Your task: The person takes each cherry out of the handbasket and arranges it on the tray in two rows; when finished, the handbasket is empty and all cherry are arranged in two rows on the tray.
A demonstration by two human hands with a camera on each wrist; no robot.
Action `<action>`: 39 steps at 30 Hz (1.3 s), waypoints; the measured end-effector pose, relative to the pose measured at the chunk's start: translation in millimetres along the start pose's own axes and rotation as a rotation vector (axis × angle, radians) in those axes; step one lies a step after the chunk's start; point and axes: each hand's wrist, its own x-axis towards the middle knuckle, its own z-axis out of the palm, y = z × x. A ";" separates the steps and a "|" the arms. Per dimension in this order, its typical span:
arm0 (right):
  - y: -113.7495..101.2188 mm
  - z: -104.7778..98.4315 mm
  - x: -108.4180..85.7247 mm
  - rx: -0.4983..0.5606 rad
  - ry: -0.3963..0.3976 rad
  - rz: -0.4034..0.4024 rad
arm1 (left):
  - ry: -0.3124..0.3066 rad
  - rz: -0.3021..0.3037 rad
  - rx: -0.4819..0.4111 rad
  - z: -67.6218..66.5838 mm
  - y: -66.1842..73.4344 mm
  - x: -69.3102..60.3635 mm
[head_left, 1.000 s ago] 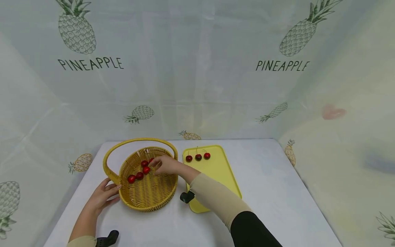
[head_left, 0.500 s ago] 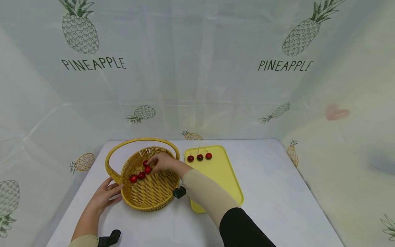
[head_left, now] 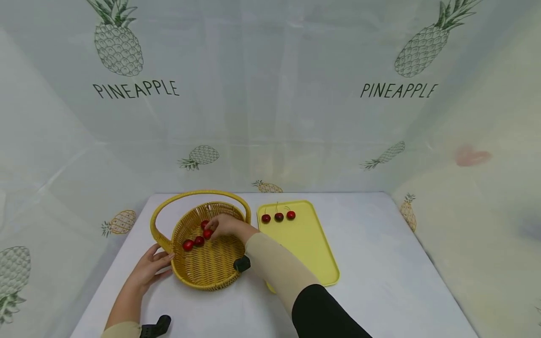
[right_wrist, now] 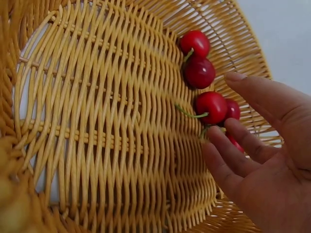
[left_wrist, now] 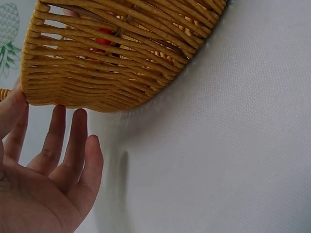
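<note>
Cherries: we count five glossy red cherries (right_wrist: 211, 107) with green stems, in a bent row inside the round yellow-brown wicker basket (head_left: 203, 272), toward its far left.
Right hand: ours (head_left: 225, 225) is inside the basket, right at the row's far end; thumb and fingers (right_wrist: 221, 167) stand apart with nothing gripped. Can't tell if a fingertip touches fruit.
Left hand: ours (left_wrist: 46, 194) is outside the left wall, near the base of the arched handle (head_left: 203, 192). Fingers spread, fairly straight, tips touching the weave; the wall separates it from the row.
Tray: yellow rectangular tray (head_left: 304, 239), just right of the basket, partly under our right sleeve (head_left: 274, 263); three dark-red stemmed cherries (head_left: 279, 217) line its far edge.
Surface: white-covered table (head_left: 380, 263) under both.
</note>
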 end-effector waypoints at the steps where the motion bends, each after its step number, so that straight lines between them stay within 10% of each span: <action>1: 0.7 1.0 0.7 -0.012 0.000 0.003 | 0.001 0.001 0.001 0.4 -0.4 0.1; 25: 5.9 23.4 15.6 -0.097 -0.016 0.070 | 0.011 -0.006 -0.014 2.3 -0.4 0.5; 39: 4.7 15.5 10.1 0.060 0.024 0.060 | 0.013 -0.017 -0.007 1.8 1.3 -1.6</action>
